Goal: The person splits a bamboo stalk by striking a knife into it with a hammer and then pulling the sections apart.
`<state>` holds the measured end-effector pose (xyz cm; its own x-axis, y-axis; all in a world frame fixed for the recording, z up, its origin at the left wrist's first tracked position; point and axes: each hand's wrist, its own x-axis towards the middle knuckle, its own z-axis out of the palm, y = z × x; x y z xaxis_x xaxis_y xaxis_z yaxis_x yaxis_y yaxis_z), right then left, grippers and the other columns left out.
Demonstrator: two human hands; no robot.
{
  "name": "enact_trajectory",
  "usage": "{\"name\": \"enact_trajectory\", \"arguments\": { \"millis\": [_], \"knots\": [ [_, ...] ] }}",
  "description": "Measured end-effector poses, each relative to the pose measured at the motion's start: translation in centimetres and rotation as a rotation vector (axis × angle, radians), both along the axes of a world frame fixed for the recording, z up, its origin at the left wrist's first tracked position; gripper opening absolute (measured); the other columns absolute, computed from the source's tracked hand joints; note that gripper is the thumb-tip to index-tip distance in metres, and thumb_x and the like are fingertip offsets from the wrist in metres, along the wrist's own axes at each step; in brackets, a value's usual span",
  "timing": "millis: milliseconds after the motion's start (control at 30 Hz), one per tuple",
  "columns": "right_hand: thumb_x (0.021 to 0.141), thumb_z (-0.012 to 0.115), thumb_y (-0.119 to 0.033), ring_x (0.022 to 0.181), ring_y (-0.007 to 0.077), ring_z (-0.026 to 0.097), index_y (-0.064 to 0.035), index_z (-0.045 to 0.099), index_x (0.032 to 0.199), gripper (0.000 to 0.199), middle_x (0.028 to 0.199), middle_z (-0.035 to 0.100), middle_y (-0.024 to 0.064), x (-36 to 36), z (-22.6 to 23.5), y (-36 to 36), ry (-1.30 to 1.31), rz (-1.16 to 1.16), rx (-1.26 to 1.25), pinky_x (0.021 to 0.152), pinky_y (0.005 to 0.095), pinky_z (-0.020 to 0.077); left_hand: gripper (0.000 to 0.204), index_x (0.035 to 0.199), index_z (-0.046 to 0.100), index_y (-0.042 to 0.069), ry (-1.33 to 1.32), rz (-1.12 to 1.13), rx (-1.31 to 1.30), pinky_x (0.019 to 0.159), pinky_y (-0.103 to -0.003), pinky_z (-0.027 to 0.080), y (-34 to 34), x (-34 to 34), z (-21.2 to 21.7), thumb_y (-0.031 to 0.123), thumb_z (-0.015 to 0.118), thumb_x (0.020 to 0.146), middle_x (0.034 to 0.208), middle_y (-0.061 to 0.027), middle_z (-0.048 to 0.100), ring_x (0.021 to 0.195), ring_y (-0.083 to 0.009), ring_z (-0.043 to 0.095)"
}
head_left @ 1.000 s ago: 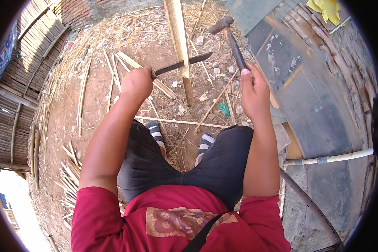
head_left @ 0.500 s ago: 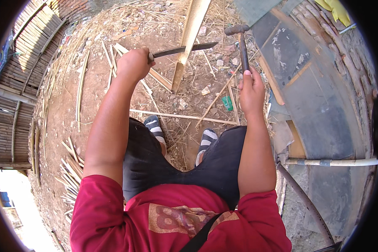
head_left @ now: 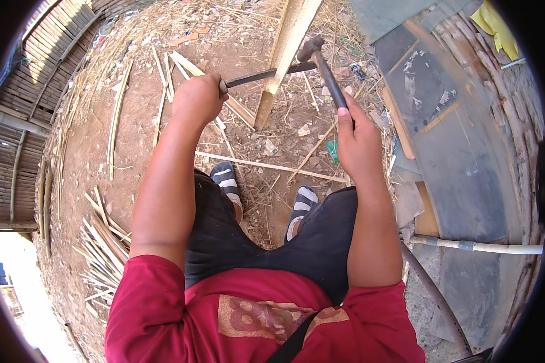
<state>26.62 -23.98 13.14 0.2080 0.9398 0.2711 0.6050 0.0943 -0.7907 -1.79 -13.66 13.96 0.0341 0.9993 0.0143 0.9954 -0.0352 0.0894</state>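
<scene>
Two hands (head_left: 197, 100) (head_left: 360, 145) grip: left, a knife (head_left: 248, 78) (crossing split bamboo (head_left: 289, 45)); right, a hammer (head_left: 328, 75).

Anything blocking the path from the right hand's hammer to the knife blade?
Nothing visible stands between the hammer in the right hand and the knife blade: the blade's tip end sticks out past the bamboo piece, on the hammer's side. Whether they touch is unclear.

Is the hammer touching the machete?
Cannot tell. In the head view, the hammer lines up with the machete near its tip, but this one angle doesn't show any depth gap.
</scene>
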Motion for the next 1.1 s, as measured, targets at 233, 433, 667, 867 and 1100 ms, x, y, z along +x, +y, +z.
{"name": "enact_trajectory", "arguments": {
  "millis": [233, 433, 667, 867, 1100],
  "knots": [
    [0.108, 0.051, -0.023, 0.062, 0.0203, 0.062, -0.0145, 0.057, 0.146, 0.04, 0.079, 0.067, 0.0133, -1.8, 2.2, -0.3, 0.1, -0.042, 0.246, 0.063, 0.0369, 0.0492, 0.026, 0.102, 0.069, 0.01, -0.068, 0.008, -0.008, 0.081, -0.047, 0.056, -0.6, -2.1, -0.5, 0.032, 0.075, 0.09, 0.096, -0.0139, 0.075, 0.093, -0.0348, 0.071],
    [0.106, 0.053, -0.025, 0.065, 0.0304, 0.065, -0.0136, 0.06, 0.143, 0.039, 0.08, 0.068, 0.0164, -2.4, 1.3, -0.1, -0.114, -0.01, 0.003, 0.068, 0.0415, 0.0507, 0.025, 0.104, 0.069, 0.01, -0.072, 0.015, -0.012, 0.083, -0.046, 0.056, -0.9, -2.8, -0.6, 0.031, 0.074, 0.09, 0.099, -0.0146, 0.075, 0.095, -0.0349, 0.071],
    [0.107, 0.052, -0.028, 0.07, 0.0356, 0.068, -0.0112, 0.058, 0.144, 0.042, 0.082, 0.069, 0.0189, -3.3, 0.2, 0.4, -0.069, 0.025, 0.157, 0.069, 0.0444, 0.0517, 0.024, 0.106, 0.07, 0.011, -0.083, 0.029, -0.049, 0.084, -0.047, 0.056, -1.1, -3.1, -0.2, 0.03, 0.073, 0.091, 0.101, -0.0151, 0.074, 0.096, -0.0353, 0.071],
    [0.106, 0.052, -0.031, 0.081, 0.0365, 0.071, -0.0133, 0.058, 0.144, 0.043, 0.091, 0.071, 0.0225, -2.9, -1.1, 2.5, -0.112, 0.026, 0.026, 0.077, 0.0436, 0.0535, 0.024, 0.104, 0.07, 0.01, -0.124, 0.039, 0.0, 0.083, -0.048, 0.056, -0.7, -3.6, -0.1, 0.03, 0.073, 0.091, 0.098, -0.0162, 0.074, 0.095, -0.0366, 0.071],
    [0.108, 0.051, -0.026, 0.065, 0.0205, 0.064, -0.0132, 0.059, 0.144, 0.039, 0.081, 0.069, 0.0135, -2.6, -0.4, 1.4, -0.086, 0.009, 0.218, 0.066, 0.0358, 0.0506, 0.023, 0.103, 0.069, 0.01, -0.078, 0.012, -0.003, 0.082, -0.049, 0.056, -1.7, -2.7, 0.4, 0.03, 0.072, 0.091, 0.097, -0.0165, 0.074, 0.094, -0.0369, 0.071]
  ]
}}
